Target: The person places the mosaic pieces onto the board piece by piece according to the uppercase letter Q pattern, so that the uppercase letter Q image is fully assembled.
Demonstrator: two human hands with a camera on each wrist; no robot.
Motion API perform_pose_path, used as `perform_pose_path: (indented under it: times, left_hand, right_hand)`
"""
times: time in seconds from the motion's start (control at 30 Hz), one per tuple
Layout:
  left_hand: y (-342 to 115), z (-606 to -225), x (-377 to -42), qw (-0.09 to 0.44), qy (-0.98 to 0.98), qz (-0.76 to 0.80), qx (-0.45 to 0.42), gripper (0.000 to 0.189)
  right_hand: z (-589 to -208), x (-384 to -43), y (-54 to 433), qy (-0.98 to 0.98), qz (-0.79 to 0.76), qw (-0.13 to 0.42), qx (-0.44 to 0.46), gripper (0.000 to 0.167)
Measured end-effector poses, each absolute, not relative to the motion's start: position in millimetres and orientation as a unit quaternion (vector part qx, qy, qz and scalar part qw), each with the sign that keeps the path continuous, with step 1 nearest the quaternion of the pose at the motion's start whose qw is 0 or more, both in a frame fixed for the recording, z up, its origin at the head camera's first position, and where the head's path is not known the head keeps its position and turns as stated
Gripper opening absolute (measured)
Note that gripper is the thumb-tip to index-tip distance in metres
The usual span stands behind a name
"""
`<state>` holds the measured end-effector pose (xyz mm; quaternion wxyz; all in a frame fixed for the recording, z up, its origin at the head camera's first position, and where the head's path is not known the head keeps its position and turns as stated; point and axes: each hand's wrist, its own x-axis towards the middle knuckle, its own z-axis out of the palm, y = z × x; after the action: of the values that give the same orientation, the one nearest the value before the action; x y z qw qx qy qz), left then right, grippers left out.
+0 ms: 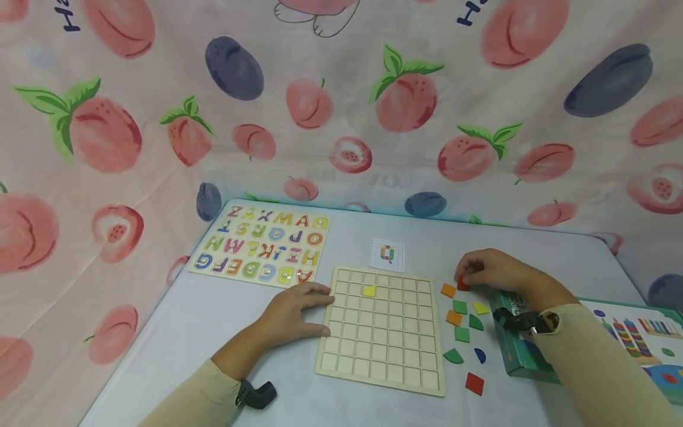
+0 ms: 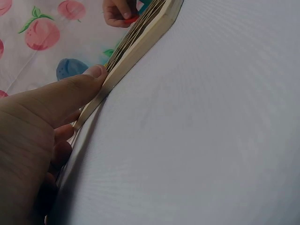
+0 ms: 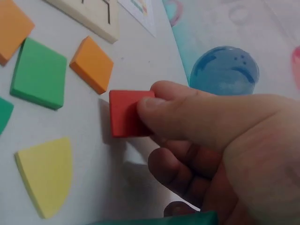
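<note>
A wooden grid board [image 1: 377, 379] lies on the table, with one yellow quarter-round tile [image 1: 369, 290] in a cell near its top. Spread along the board's left edge, my left hand [image 1: 290, 314] touches it with thumb and fingertips; the left wrist view shows the thumb [image 2: 89, 77] against the edge. Between thumb and fingers, my right hand [image 1: 491, 270] pinches a red square tile [image 3: 124, 115]. Around it lie an orange tile [image 3: 92, 64], a green square tile [image 3: 40, 72] and a yellow quarter-round tile [image 3: 47, 176].
Behind the board sits a small pattern card [image 1: 387, 255]. A wooden alphabet board [image 1: 261, 244] is at the back left. A green box [image 1: 525, 365] stands under my right forearm. Several loose tiles, including a red square [image 1: 474, 384] and a blue half-round [image 1: 480, 355], lie right of the board.
</note>
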<state>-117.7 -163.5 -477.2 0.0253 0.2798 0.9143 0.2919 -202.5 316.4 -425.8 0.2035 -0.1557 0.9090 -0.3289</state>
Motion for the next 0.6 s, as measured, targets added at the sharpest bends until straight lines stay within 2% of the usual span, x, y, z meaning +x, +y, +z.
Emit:
perform_pose_path:
  times: [0.6]
  left_hand:
    - [-163, -475, -117, 0.026, 0.916, 0.29, 0.275, 0.063]
  right_hand:
    - [-420, -210, 282, 0.875, -0.392, 0.211, -0.187, 0.013]
